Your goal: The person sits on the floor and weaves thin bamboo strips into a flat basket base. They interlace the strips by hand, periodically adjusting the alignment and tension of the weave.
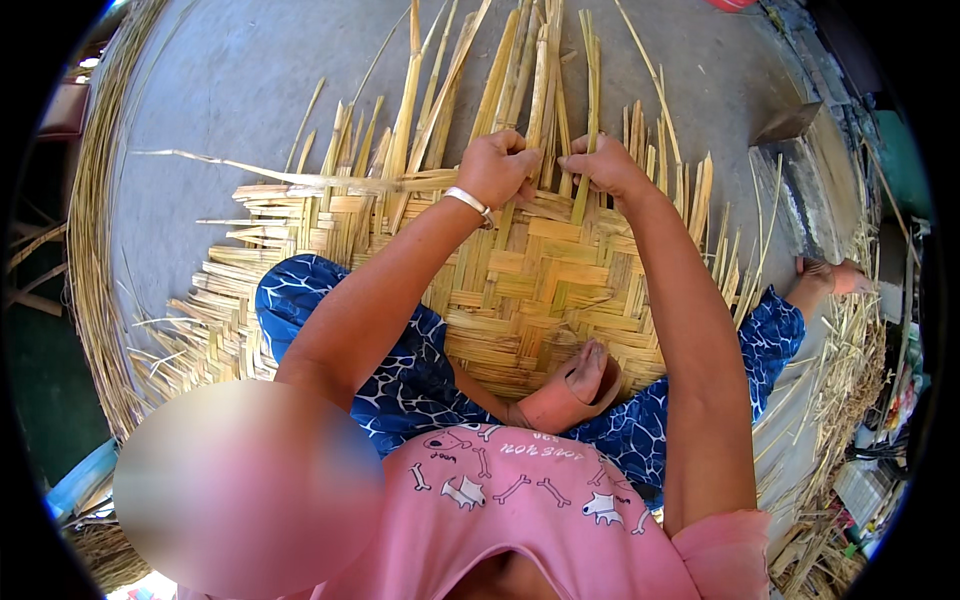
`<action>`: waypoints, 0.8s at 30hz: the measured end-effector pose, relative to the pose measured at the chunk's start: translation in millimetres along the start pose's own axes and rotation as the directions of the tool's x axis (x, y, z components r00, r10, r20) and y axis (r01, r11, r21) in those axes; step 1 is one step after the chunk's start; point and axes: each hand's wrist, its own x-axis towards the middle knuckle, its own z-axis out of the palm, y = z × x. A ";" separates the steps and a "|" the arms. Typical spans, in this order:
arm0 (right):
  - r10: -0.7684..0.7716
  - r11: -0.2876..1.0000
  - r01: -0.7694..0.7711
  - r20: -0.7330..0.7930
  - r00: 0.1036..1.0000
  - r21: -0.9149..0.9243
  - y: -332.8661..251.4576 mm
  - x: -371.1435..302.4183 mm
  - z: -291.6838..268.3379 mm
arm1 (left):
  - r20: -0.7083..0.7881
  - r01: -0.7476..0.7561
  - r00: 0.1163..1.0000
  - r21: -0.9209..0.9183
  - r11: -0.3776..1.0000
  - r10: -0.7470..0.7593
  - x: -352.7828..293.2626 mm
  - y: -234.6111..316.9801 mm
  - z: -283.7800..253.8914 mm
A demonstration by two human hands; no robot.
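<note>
A mat of flat yellow reed strips [530,270], woven in a crossing pattern, lies on the floor under my legs. Along its far edge, loose upright strips [520,75] fan out away from me. My left hand [497,168], with a pale bracelet at the wrist, is closed around one of these strips at the weave's edge. Just to its right, my right hand [605,165] pinches a narrow greenish strip [591,80]. One long crosswise strip [290,178] runs leftward from near my left hand, its thin end lying over the floor.
My sandalled foot [585,385] rests on the mat. A long bundle of thin reeds [95,230] borders the floor at left. On the right stand a grey block [815,190] and my other foot [835,275], with loose straw [840,380] nearer me. Grey concrete [240,100] surrounds the mat.
</note>
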 end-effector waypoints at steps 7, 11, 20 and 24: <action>0.003 0.868 -0.048 -0.092 0.996 -0.495 -13.2 2.2 5.1 | 0.009 0.016 1.000 0.007 1.000 -0.016 2.6 -0.6 0.7; -0.025 0.971 0.002 -0.092 0.995 -0.237 -4.8 -3.7 4.6 | 0.002 -0.003 1.000 0.032 0.999 0.003 1.0 -0.9 0.5; -0.088 0.976 0.098 -0.057 0.995 0.196 -16.0 -37.4 5.9 | -0.015 -0.051 0.998 0.100 0.994 0.053 4.0 -5.9 3.1; -0.147 0.937 0.153 -0.042 0.988 0.316 -1.5 -34.3 8.1 | 0.041 -0.112 0.993 0.170 0.979 0.107 6.6 -15.2 3.6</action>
